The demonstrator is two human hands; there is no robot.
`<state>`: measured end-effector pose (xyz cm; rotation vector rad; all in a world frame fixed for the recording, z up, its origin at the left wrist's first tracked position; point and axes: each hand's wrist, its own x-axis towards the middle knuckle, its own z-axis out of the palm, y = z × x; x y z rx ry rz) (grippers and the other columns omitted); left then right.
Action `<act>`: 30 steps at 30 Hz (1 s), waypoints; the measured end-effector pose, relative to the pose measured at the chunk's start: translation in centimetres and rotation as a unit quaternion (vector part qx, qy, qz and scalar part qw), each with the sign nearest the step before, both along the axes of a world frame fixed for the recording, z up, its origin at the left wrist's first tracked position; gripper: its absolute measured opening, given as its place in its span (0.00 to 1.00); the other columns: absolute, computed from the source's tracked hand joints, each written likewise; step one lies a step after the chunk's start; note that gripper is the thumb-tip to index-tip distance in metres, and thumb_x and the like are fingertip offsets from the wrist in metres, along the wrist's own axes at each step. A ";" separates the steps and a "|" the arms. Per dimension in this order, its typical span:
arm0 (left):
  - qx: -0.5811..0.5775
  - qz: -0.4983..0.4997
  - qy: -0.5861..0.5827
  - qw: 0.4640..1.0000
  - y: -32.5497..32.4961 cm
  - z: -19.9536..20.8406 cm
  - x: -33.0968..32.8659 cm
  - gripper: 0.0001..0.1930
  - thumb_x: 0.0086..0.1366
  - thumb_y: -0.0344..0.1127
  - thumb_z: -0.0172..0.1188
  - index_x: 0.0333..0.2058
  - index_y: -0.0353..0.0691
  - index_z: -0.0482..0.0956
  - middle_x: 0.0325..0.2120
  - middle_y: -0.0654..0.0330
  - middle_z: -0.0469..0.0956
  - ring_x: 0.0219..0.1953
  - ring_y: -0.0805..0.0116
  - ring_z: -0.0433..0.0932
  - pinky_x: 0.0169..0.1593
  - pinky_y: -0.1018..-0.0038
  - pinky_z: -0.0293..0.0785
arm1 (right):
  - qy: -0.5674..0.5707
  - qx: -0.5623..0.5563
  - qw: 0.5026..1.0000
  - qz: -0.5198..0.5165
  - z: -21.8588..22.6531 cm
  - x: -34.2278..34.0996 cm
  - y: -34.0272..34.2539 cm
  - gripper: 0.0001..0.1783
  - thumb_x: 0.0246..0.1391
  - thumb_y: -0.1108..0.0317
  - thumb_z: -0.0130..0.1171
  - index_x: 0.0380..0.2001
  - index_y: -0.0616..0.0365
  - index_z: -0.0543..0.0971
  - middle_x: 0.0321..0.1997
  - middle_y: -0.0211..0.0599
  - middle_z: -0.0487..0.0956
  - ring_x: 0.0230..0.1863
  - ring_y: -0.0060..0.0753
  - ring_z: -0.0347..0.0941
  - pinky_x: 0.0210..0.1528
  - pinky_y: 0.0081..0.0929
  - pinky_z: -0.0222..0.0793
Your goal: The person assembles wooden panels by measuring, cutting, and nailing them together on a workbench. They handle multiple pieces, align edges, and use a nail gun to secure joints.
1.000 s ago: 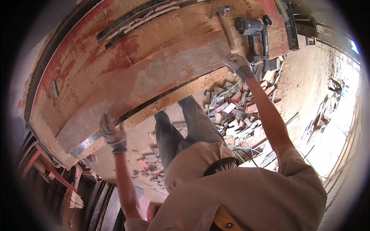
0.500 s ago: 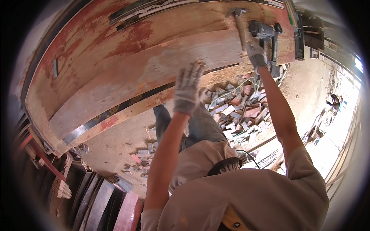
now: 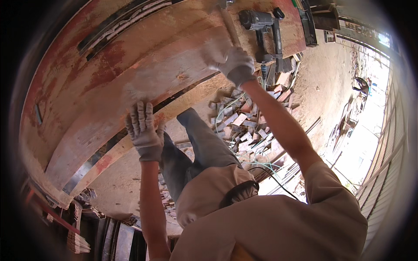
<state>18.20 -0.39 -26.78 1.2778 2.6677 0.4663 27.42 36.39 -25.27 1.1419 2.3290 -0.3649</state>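
Observation:
A long curved wooden board (image 3: 109, 108) lies on a larger stained wooden worktop (image 3: 183, 21). My left hand (image 3: 146, 135), in a grey-white work glove, is open, its fingers spread over the near edge of the board. Toward the board's right end is my gloved right hand (image 3: 237, 65); its fingers are smeared by motion, so I cannot tell their shape. Just beyond that hand lies a hammer (image 3: 229, 26), its handle end close to the glove. To the right of the hammer rests a black and grey nail gun (image 3: 261, 28).
Dark strips (image 3: 126, 26) lie along the worktop's far side. A heap of wood offcuts (image 3: 244, 117) with a thin green hose (image 3: 217, 117) covers the ground below the right end. Stacked panels (image 3: 124, 241) stand at the lower left. A dark strip (image 3: 109, 143) edges the board.
The view has shifted to the right. My left hand has moved left along the board. My right hand has come from beside the hammer and nail gun onto the board's right end.

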 end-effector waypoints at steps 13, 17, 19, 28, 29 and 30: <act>0.016 -0.049 -0.048 0.998 13.1 -0.3 4.2 0.44 0.62 0.58 0.69 0.75 0.61 0.64 0.75 0.51 0.59 0.77 0.42 0.56 0.76 0.38 0.51 | 0.224 -0.085 0.970 -0.043 -4.0 -4.2 13.7 0.29 0.68 0.45 0.58 0.60 0.57 0.78 0.54 0.48 0.83 0.53 0.41 0.81 0.53 0.35 0.78; -0.024 -0.038 0.006 0.999 15.1 -1.0 4.5 0.44 0.59 0.56 0.72 0.73 0.61 0.66 0.75 0.51 0.60 0.76 0.41 0.58 0.75 0.38 0.53 | 0.133 0.132 0.964 0.190 -6.8 -8.0 14.8 0.26 0.68 0.51 0.56 0.59 0.59 0.79 0.52 0.48 0.84 0.52 0.43 0.82 0.53 0.38 0.79; -0.025 -0.043 0.019 0.999 15.1 -1.2 4.5 0.44 0.58 0.55 0.72 0.73 0.61 0.67 0.75 0.52 0.60 0.75 0.41 0.60 0.75 0.38 0.53 | 0.089 0.180 0.945 0.260 -8.0 -8.7 15.5 0.24 0.69 0.54 0.55 0.58 0.60 0.80 0.52 0.49 0.85 0.51 0.44 0.82 0.53 0.39 0.79; -0.004 -0.038 -0.001 0.999 14.9 -1.6 4.4 0.44 0.57 0.53 0.73 0.73 0.67 0.66 0.74 0.52 0.62 0.73 0.38 0.62 0.74 0.36 0.54 | 0.123 0.283 0.884 0.351 -15.8 -8.4 22.1 0.16 0.68 0.64 0.54 0.48 0.61 0.86 0.48 0.47 0.86 0.47 0.43 0.84 0.49 0.41 0.80; 0.003 -0.036 -0.001 0.999 15.0 -1.7 4.5 0.45 0.57 0.53 0.74 0.73 0.67 0.66 0.74 0.52 0.61 0.73 0.38 0.62 0.74 0.36 0.54 | 0.138 0.264 0.888 0.351 -15.2 -8.0 22.2 0.16 0.68 0.64 0.54 0.47 0.60 0.86 0.49 0.46 0.86 0.47 0.42 0.84 0.49 0.40 0.80; 0.010 -0.031 0.000 0.999 14.9 -1.8 4.5 0.45 0.56 0.53 0.74 0.73 0.67 0.66 0.74 0.52 0.61 0.73 0.38 0.62 0.74 0.36 0.55 | 0.159 0.220 0.913 0.304 -13.6 -7.2 22.1 0.16 0.68 0.64 0.54 0.48 0.60 0.85 0.50 0.47 0.86 0.47 0.42 0.84 0.49 0.40 0.80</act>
